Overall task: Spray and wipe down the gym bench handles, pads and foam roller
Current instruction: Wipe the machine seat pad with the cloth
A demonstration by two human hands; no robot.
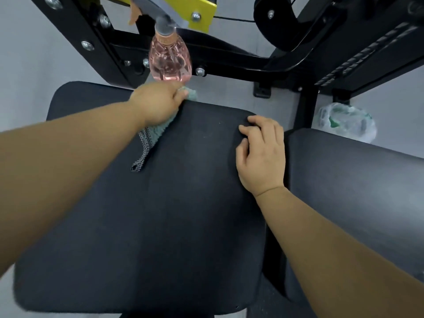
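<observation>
A black seat pad point(183, 214) fills the middle of the head view. My left hand point(158, 103) grips a teal cloth point(153, 132) at the pad's far edge; a mesh strip of the cloth trails back over the pad. My right hand point(262, 154) rests on the pad's right far corner with loosely bent fingers and holds nothing. A pink see-through spray bottle point(169, 58) hangs by its trigger from the black frame point(241, 67) just beyond my left hand. A second black pad point(355, 184) lies to the right.
Black steel frame bars with bolts cross the top, with a yellow plate point(197, 12) above. A ridged black bar point(367, 53) runs at the upper right. A plastic bag point(346, 121) with green contents lies on the grey floor point(27, 72) beyond the right pad.
</observation>
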